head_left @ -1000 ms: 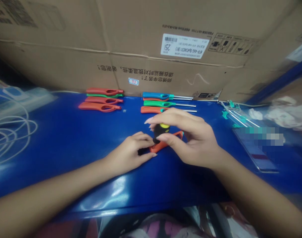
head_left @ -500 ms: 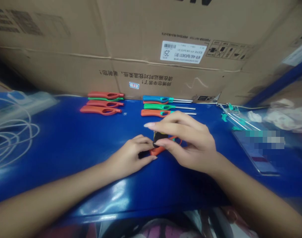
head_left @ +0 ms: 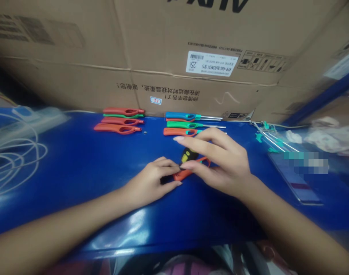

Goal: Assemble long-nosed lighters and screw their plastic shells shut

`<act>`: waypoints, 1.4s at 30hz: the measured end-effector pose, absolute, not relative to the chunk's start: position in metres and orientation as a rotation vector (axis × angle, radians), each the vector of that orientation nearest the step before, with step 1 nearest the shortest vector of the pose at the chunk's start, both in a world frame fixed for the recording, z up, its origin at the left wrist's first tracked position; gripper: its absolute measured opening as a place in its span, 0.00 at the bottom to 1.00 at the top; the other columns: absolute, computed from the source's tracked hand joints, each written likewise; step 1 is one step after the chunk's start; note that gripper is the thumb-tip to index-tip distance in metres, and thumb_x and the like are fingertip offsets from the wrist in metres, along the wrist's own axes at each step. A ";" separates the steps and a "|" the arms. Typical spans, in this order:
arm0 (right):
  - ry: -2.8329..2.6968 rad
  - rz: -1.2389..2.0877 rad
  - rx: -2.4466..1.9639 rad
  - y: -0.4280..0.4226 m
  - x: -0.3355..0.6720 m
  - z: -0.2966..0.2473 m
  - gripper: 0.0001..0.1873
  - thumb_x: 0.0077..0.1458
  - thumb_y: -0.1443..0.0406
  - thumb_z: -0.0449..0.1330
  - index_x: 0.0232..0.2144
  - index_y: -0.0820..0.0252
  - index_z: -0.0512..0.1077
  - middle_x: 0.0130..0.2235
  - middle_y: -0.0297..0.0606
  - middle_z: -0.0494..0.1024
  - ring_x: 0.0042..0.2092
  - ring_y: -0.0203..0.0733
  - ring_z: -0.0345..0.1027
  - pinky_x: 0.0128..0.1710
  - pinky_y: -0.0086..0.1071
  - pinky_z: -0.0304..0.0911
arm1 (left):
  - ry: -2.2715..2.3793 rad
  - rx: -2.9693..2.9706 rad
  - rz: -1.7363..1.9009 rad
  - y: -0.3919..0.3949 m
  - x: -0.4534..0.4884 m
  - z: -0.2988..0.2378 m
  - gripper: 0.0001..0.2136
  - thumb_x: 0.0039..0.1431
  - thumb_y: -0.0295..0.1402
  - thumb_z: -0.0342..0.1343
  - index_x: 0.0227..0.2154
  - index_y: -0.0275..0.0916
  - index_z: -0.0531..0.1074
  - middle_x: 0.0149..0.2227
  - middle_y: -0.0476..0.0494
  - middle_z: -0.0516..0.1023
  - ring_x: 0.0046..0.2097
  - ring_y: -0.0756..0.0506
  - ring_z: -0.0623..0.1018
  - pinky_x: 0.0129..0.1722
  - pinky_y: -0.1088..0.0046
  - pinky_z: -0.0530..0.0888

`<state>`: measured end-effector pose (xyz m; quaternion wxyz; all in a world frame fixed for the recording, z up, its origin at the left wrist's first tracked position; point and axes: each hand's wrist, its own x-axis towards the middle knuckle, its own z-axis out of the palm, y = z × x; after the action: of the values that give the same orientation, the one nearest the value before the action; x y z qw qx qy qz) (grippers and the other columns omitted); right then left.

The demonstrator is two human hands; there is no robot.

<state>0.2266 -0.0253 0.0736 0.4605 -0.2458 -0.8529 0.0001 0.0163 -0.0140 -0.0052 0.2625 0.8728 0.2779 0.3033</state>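
Lying flat at the centre of the blue worktop (head_left: 77,168), the orange handle (head_left: 183,174) is pinned at its near end by the left hand (head_left: 151,183), fingers closed on it. The right hand (head_left: 220,164) has its grip closed round a stubby screwdriver (head_left: 187,156) set on the handle. Judged light, stiff plastic, likely to skate on the glossy surface; best held by its ends. Spare handles (head_left: 120,121) lie behind.

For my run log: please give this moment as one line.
left hand: holds orange handle on table | right hand: holds black-yellow tool at it
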 end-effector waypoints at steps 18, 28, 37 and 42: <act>-2.160 -0.097 -0.744 -0.027 0.232 0.078 0.17 0.64 0.62 0.61 0.54 0.58 0.75 0.42 0.41 0.81 0.47 0.43 0.75 0.48 0.37 0.73 | 0.747 2.351 0.801 -0.014 0.016 -0.006 0.09 0.65 0.32 0.60 0.46 0.40 0.79 0.44 0.42 0.81 0.46 0.43 0.79 0.48 0.63 0.77; -2.204 -0.023 -0.683 -0.031 0.229 0.082 0.15 0.65 0.62 0.61 0.51 0.65 0.76 0.40 0.42 0.79 0.45 0.40 0.74 0.47 0.33 0.72 | 0.755 2.401 0.822 -0.013 0.015 -0.007 0.07 0.64 0.32 0.61 0.43 0.39 0.79 0.40 0.44 0.81 0.42 0.45 0.79 0.44 0.66 0.76; -2.136 -0.018 -0.613 -0.027 0.228 0.078 0.14 0.64 0.64 0.62 0.50 0.63 0.76 0.37 0.38 0.78 0.42 0.38 0.73 0.47 0.34 0.72 | 0.772 2.392 0.806 -0.014 0.015 -0.007 0.06 0.64 0.32 0.61 0.42 0.40 0.79 0.40 0.44 0.81 0.42 0.44 0.79 0.44 0.66 0.77; -2.212 0.185 -0.603 -0.029 0.229 0.080 0.19 0.68 0.72 0.51 0.58 0.69 0.69 0.49 0.46 0.77 0.51 0.38 0.72 0.53 0.36 0.70 | 0.765 2.397 0.794 -0.014 0.015 -0.007 0.08 0.65 0.33 0.60 0.44 0.39 0.79 0.45 0.42 0.81 0.47 0.43 0.79 0.49 0.64 0.76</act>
<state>0.2289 -0.0286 0.0802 0.4083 -0.2394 -0.8778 0.0734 0.0150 -0.0136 -0.0074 0.2489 0.8799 0.2809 0.2913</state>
